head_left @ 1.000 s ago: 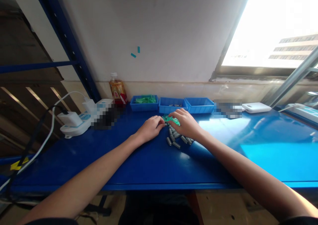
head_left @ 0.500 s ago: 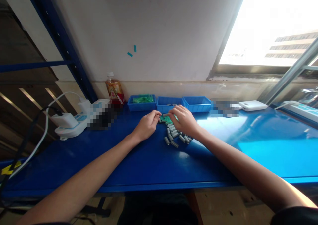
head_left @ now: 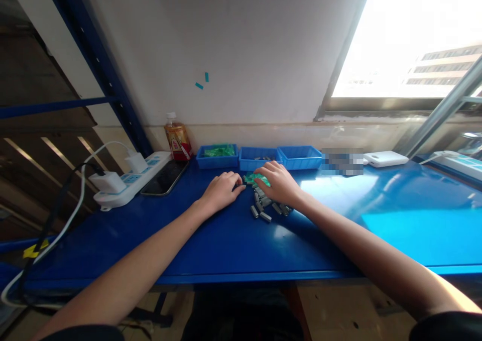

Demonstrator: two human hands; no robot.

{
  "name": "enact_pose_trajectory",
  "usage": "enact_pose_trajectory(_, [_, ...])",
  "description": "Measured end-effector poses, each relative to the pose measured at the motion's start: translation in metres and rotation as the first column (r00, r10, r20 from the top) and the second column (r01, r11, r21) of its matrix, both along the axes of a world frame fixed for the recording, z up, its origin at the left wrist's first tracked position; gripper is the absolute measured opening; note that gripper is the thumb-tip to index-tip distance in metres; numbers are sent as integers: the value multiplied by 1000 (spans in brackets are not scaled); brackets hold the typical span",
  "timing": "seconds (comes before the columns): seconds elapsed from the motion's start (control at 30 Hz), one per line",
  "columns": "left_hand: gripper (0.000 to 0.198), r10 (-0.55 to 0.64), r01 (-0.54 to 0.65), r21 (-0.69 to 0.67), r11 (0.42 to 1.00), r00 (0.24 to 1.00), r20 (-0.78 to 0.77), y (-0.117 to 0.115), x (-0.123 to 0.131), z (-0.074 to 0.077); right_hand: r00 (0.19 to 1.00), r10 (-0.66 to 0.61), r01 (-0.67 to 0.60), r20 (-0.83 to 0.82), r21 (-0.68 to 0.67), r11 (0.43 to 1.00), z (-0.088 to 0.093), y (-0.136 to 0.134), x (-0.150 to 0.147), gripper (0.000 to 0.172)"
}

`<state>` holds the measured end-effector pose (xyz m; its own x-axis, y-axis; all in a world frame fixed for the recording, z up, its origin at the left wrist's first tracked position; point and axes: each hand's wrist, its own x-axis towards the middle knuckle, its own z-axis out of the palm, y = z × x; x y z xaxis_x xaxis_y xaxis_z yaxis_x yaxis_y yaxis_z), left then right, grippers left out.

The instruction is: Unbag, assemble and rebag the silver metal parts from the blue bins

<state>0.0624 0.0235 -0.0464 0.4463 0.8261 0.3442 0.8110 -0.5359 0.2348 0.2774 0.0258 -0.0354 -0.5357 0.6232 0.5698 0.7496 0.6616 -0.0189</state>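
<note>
Low over the blue table, my left hand (head_left: pixel 223 191) has its fingers curled and thumb bent in. A small grey metal cylinder (head_left: pixel 244 186) shows at its thumb tip, mostly hidden by the fingers. Across from it, my right hand (head_left: pixel 278 183) is arched with thumb and fingers apart, its fingertips at a heap of small green pieces (head_left: pixel 250 179). The fingers partly cover those pieces. Below and beside the right palm lies a loose pile of several grey metal cylinders (head_left: pixel 265 200), some of them hidden under the hand.
Three blue bins line the wall: the left bin (head_left: pixel 217 163) holds green pieces, the middle bin (head_left: pixel 259 163) a few small parts. At left stand a drink bottle (head_left: pixel 178 140), a phone (head_left: pixel 164 178) and a power strip (head_left: pixel 131 183) with cables. A white device (head_left: pixel 386 158) lies right.
My hands have drawn apart slightly. The left thumb has dropped and parted from its fingers, while the right fingers have moved down from a pinch onto the green pieces. The view has shifted slightly.
</note>
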Motion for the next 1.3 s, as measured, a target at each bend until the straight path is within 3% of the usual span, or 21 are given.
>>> enact_pose_trajectory(0.13, [23, -73, 86, -73, 994, 983, 169, 2, 1, 1, 992, 116, -115, 41, -29, 993, -1, -12, -14, 23])
enact_pose_trajectory(0.27, [36, -62, 162, -193, 968, 894, 443, -4, 9, 7, 984, 175, -174, 15, -37, 984, -3, -13, -12, 21])
enact_pose_trajectory(0.4, [45, -78, 223, -212, 952, 840, 537, -6, 12, 9, 981, 194, -193, -1, 21, 981, 1, -13, -10, 18])
enact_pose_trajectory(0.5, [48, -56, 130, -120, 984, 874, 483, -1, 9, 5, 993, 120, -119, 1, 96, 988, 11, -4, -9, 26])
enact_pose_trajectory(0.6, [36, -55, 49, 25, 998, 958, 283, 9, 6, -1, 992, -111, 119, -64, 144, 982, 20, 17, -1, 31])
enact_pose_trajectory(0.67, [35, -57, 51, 48, 998, 991, 125, 14, 5, -5, 962, -257, 268, -87, 149, 952, 19, 29, 8, 31])
enact_pose_trajectory(0.73, [35, -49, 49, 19, 999, 999, 19, 15, 4, -7, 949, -311, 316, -57, 135, 939, 13, 33, 16, 32])
enact_pose_trajectory(0.93, [18, -8, 9, 44, 999, 999, -33, 7, 1, -6, 995, -100, 99, -19, -13, 995, -1, 4, 4, 26])
enact_pose_trajectory(1.1, [29, -80, 72, 78, 994, 990, 112, 1, 4, -2, 997, 81, -82, -7, -40, 996, -1, -9, -13, 21])
enact_pose_trajectory(1.3, [36, -145, 146, 21, 989, 944, 296, -6, 13, 4, 990, 140, -140, 6, 34, 990, 5, -4, -10, 21])
